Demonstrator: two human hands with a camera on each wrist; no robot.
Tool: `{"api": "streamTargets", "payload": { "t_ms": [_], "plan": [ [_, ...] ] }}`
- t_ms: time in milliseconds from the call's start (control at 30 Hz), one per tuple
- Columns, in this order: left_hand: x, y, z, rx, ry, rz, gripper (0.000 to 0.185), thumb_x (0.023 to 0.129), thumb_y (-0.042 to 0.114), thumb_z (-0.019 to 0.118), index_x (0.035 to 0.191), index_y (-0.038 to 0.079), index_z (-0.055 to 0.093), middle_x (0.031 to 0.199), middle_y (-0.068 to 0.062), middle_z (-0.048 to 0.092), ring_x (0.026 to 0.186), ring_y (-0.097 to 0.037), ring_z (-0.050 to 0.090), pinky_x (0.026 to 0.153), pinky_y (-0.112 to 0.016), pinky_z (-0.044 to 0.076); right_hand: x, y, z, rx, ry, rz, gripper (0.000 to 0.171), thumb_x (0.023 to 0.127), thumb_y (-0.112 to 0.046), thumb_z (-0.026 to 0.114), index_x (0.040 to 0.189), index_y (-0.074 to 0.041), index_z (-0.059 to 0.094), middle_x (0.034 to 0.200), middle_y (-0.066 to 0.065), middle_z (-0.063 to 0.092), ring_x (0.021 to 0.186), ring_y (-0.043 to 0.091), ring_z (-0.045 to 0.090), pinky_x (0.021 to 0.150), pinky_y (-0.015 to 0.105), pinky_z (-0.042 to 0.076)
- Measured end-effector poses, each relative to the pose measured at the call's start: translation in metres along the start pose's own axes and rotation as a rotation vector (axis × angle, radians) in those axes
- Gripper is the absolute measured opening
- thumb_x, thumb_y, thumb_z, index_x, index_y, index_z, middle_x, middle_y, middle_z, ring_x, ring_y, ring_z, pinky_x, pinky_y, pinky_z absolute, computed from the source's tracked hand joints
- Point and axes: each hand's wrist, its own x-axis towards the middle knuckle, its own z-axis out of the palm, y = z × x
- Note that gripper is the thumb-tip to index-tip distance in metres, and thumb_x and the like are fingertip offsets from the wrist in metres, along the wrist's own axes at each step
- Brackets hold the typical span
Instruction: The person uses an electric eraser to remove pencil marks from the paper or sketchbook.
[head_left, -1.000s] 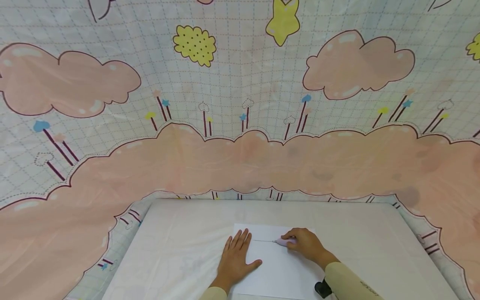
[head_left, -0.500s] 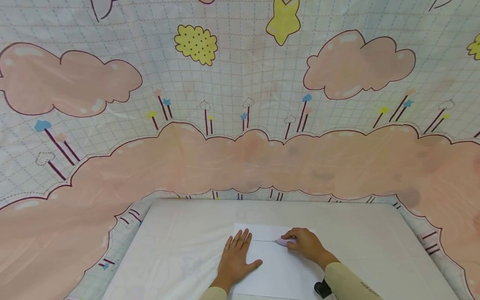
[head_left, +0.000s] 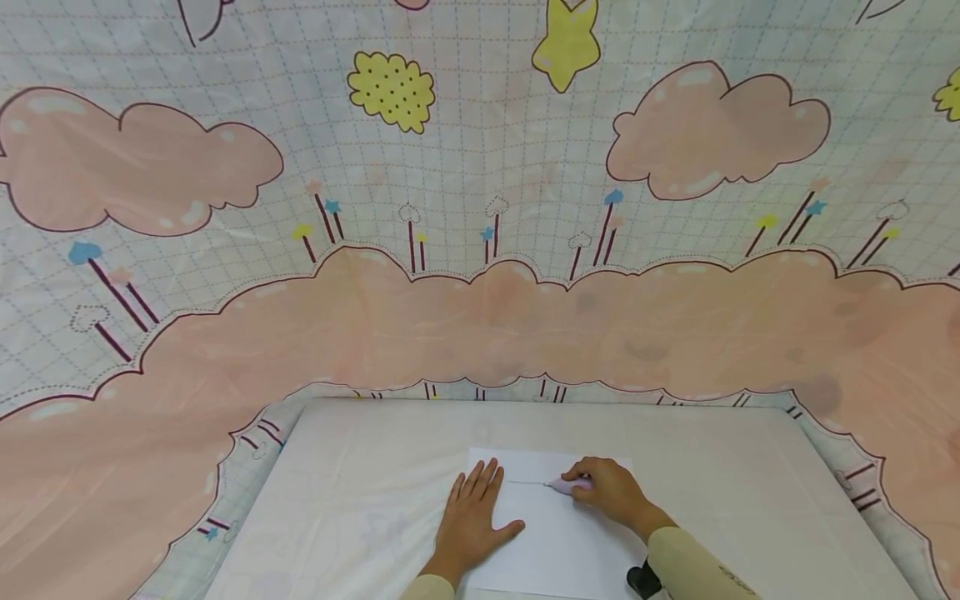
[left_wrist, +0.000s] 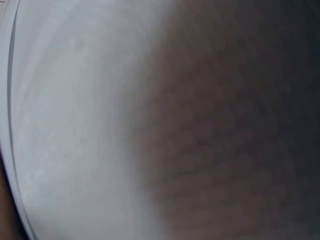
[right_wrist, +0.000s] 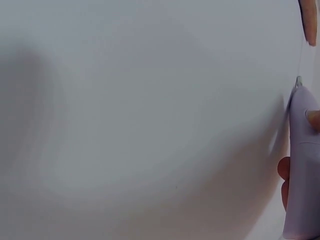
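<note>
A white sheet of paper [head_left: 558, 542] lies on the white table [head_left: 360, 483] near its front edge. My left hand [head_left: 471, 517] lies flat on the sheet's left part, fingers straight and spread. My right hand [head_left: 609, 489] grips a pale lilac pen-shaped tool [head_left: 566, 483] whose tip points left on the paper, at the end of a thin straight line [head_left: 527, 482]. In the right wrist view the lilac tool [right_wrist: 301, 165] runs along the right edge over the paper [right_wrist: 140, 120], with fingertips [right_wrist: 284, 170] beside it. The left wrist view is a blur of paper and shadow.
A cloth with pink clouds and yellow shapes [head_left: 480, 250] hangs behind and around the table. A small black object [head_left: 643, 577] shows beside my right sleeve at the paper's lower right.
</note>
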Motion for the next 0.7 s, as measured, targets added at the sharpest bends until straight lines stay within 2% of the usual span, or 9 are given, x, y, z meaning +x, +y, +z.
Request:
{"api": "streamTargets", "payload": {
  "t_ms": [233,467,700],
  "plan": [
    [0.0014,0.0002,0.0005,0.001,-0.013,0.0,0.091,0.087,0.078,0.042,0.152,0.014,0.039,0.161,-0.001,0.031,0.148,-0.025,0.027,0.12,-0.049,0.022,0.001,0.001,-0.0004,0.001,0.006,0.01,0.018,0.078,-0.008,0.077,0.092,-0.018,0.077,0.098,-0.004,0.074,0.095,0.018,0.068,0.085,0.04,0.057],
    [0.0028,-0.0004,0.0007,-0.001,-0.02,-0.008,0.092,0.086,0.077,0.043,0.153,0.015,0.037,0.161,0.0,0.03,0.149,-0.025,0.026,0.121,-0.049,0.021,0.0011,0.0009,-0.004,0.004,0.016,0.021,0.02,0.075,-0.008,0.078,0.091,-0.02,0.076,0.1,-0.003,0.074,0.092,0.015,0.066,0.08,0.034,0.056],
    [0.0039,0.0006,0.0025,0.002,-0.054,-0.022,0.093,0.086,0.08,0.039,0.154,0.017,0.034,0.163,0.002,0.026,0.15,-0.022,0.022,0.122,-0.047,0.018,0.0013,0.0044,-0.0046,0.02,0.003,0.037,0.019,0.076,-0.009,0.078,0.092,-0.019,0.076,0.1,-0.003,0.074,0.09,0.013,0.065,0.08,0.035,0.056]
  ]
}}
